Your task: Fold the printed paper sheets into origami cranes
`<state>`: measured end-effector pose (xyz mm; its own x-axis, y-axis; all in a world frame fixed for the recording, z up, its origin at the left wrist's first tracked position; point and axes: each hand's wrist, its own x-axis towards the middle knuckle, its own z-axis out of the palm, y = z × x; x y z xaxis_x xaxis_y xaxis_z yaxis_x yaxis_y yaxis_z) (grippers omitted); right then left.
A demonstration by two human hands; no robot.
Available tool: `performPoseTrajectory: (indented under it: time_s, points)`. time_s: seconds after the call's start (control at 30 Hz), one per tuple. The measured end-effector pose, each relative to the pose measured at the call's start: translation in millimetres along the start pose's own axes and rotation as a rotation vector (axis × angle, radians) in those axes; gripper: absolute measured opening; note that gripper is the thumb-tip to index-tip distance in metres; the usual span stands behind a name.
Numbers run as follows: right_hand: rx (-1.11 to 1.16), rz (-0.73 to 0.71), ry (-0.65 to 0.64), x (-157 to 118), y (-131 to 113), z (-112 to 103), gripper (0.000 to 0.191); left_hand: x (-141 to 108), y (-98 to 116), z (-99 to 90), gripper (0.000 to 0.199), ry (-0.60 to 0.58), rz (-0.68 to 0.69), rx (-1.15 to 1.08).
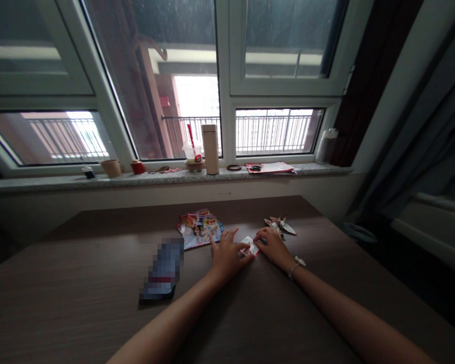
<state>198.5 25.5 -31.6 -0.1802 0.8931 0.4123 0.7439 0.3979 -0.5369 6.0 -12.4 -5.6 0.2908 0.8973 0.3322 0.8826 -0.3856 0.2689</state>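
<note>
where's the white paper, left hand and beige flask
White paper (248,240): head view, upper part.
Left hand (226,258): head view, back of the hand.
Beige flask (211,151): head view, middle of its body.

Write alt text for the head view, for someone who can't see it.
A person's left hand and right hand touch a white-and-red paper on a brown table. Colorful printed sheets and a pixelated phone-like object lie left, small pointed pieces right. Behind, a beige bottle stands on the windowsill.
</note>
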Motion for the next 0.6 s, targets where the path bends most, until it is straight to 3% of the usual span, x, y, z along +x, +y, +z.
performPoseTrajectory:
  time_s: [0.6]
  points:
    - [-0.038,0.003,-0.115,-10,-12,-14,0.02,-1,-3,4.1,0.028,-0.02,-0.014,0.017]
